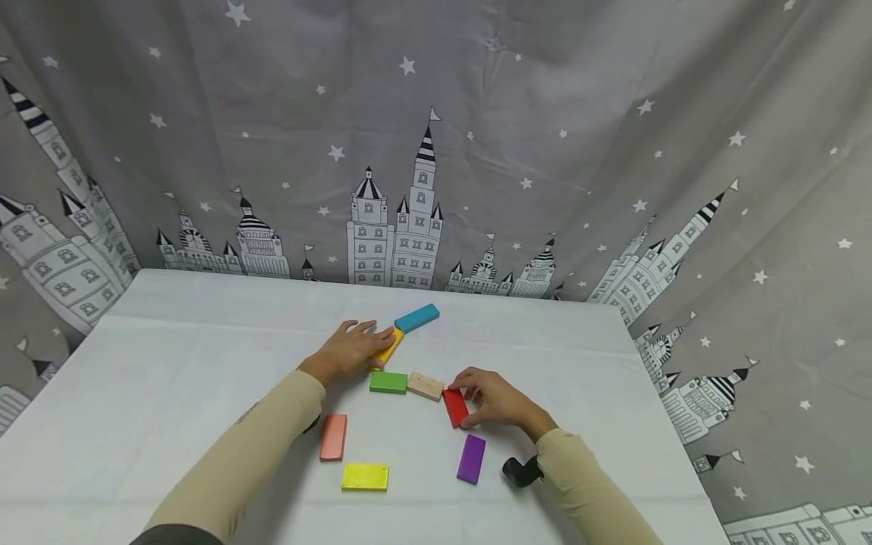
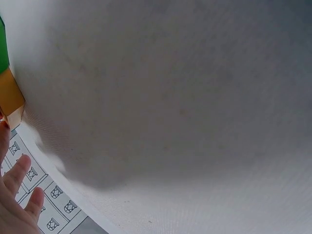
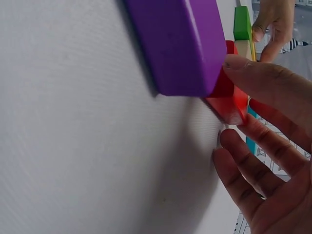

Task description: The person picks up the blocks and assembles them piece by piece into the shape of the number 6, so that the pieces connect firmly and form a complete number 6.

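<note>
My left hand (image 1: 350, 350) holds an orange-yellow wooden block (image 1: 390, 347) between thumb and fingers, partly covering it. A blue block (image 1: 417, 318) lies slantwise at that block's far end, and a green block (image 1: 388, 383) is just below its near end. My right hand (image 1: 496, 399) pinches a red block (image 1: 456, 409) by its two ends, thumb at the near end. Left of the red block, a plain wood block (image 1: 425, 387) bridges toward the green one. In the right wrist view, a purple block (image 3: 175, 46) looms large before the red one.
Nearer the front lie a pink block (image 1: 333, 437) and a bright yellow block (image 1: 365, 478), apart from the curved row. Everything rests on a white-covered table (image 1: 204, 341). Behind it hangs a grey curtain (image 1: 477, 68) printed with castles and stars.
</note>
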### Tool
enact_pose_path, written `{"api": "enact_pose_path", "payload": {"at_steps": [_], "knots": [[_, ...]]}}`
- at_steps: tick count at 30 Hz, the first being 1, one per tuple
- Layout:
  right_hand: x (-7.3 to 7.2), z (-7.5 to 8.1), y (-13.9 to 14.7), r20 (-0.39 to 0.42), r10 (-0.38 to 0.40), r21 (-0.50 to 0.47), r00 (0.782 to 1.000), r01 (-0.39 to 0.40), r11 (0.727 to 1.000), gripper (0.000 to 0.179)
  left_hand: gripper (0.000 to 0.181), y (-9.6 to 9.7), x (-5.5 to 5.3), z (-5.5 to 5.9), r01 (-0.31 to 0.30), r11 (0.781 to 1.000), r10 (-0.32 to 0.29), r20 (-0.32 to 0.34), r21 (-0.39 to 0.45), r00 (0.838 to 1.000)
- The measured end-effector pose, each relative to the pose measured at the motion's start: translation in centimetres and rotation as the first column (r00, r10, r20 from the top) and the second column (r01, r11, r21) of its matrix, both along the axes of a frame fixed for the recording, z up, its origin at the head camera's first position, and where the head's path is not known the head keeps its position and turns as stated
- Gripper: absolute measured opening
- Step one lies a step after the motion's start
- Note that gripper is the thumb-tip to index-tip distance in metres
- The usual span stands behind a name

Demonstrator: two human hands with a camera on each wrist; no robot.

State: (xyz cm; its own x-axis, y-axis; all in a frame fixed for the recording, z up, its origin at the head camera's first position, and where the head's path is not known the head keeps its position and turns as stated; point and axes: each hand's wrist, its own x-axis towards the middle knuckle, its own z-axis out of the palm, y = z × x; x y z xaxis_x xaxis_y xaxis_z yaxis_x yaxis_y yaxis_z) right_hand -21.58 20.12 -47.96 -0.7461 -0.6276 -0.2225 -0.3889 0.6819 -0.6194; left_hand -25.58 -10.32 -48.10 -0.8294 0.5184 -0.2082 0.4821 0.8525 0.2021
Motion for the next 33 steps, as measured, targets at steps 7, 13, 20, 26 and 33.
{"api": "enact_pose_path", "payload": {"at_steps": [7, 13, 20, 26, 33], "knots": [[0.3, 0.1, 0.0, -0.016, 0.002, 0.022, 1.0, -0.002, 1.0, 0.053, 0.061, 0.1, -0.1, -0.1, 0.019, 1.0, -0.019, -0.021, -0.006, 1.0], [0.3, 0.2, 0.1, -0.012, -0.008, 0.014, 1.0, 0.009, 1.0, 0.056, 0.062, 0.1, 0.0, 0.0, 0.009, 1.0, -0.009, -0.02, -0.013, 1.0], [0.7, 0.5, 1.2, -0.009, 0.005, -0.015, 1.0, -0.005, 1.0, 0.057, 0.062, 0.2, 0.2, 0.2, 0.006, 1.0, -0.007, -0.018, -0.024, 1.0], [1.2, 1.7, 2.5, -0.017, 0.102, 0.022, 0.995, -0.102, 0.995, 0.048, 0.061, 0.5, 0.0, 0.2, 0.018, 1.0, -0.019, -0.015, -0.018, 1.0], [1.9, 3.1, 2.2, -0.061, 0.323, 0.163, 0.945, -0.31, 0.937, 0.046, 0.061, 0.3, -0.3, -0.2, 0.02, 1.0, -0.02, -0.036, -0.017, 0.999]]}}
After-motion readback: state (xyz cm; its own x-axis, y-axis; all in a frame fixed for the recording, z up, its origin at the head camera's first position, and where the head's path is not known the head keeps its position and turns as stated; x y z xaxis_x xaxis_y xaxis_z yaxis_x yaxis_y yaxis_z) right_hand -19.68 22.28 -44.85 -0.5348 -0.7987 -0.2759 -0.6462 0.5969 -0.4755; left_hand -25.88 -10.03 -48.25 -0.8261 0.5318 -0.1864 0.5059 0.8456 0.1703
